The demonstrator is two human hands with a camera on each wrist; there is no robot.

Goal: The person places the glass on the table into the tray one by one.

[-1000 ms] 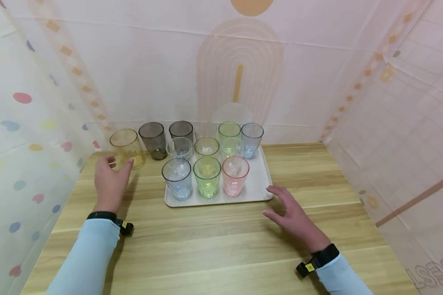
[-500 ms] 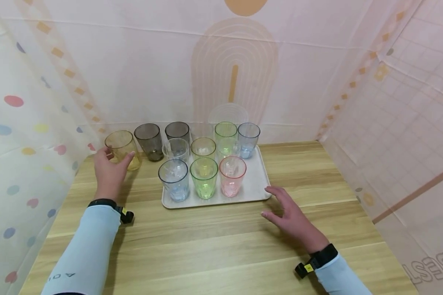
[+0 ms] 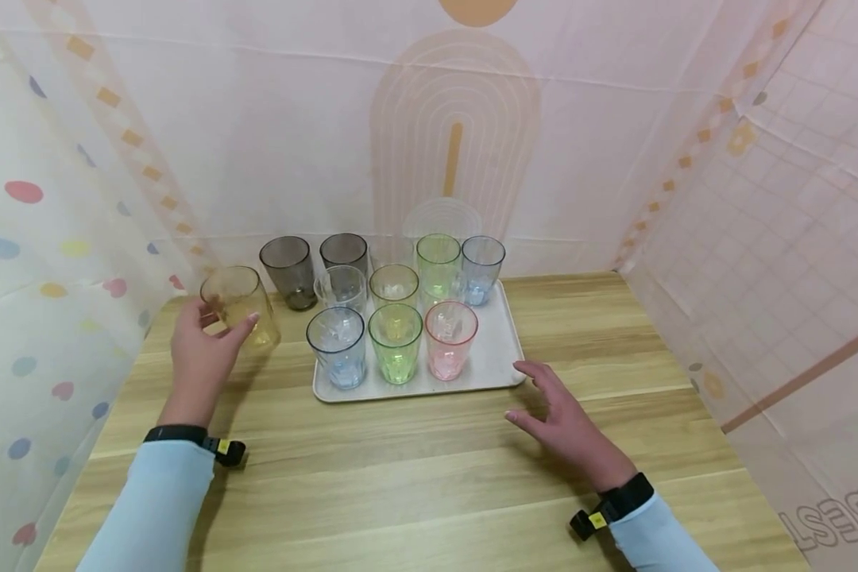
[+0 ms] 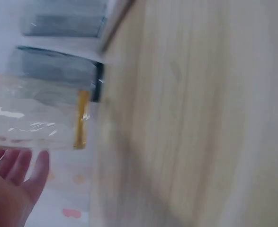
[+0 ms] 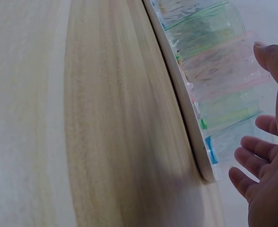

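Note:
My left hand (image 3: 225, 322) grips a clear yellow cup (image 3: 241, 298) at the table's back left, thumb on its right side and fingers round its left. The cup leans slightly. In the left wrist view the yellow cup (image 4: 34, 127) is blurred above my fingers (image 4: 15, 179). My right hand (image 3: 536, 393) hovers open, fingers spread, just off the front right corner of a white tray (image 3: 500, 357). The tray carries several coloured cups, with a blue cup (image 3: 338, 345), a green cup (image 3: 396, 342) and a pink cup (image 3: 450, 338) in front.
A grey cup (image 3: 288, 270) stands on the wooden table (image 3: 415, 477) left of the tray. Patterned fabric walls close in the back and both sides. In the right wrist view the tray edge (image 5: 186, 123) runs beside my open right hand (image 5: 266, 179).
My left hand closed round the yellow cup and drew it a little toward me, tilting it. The right hand has barely moved.

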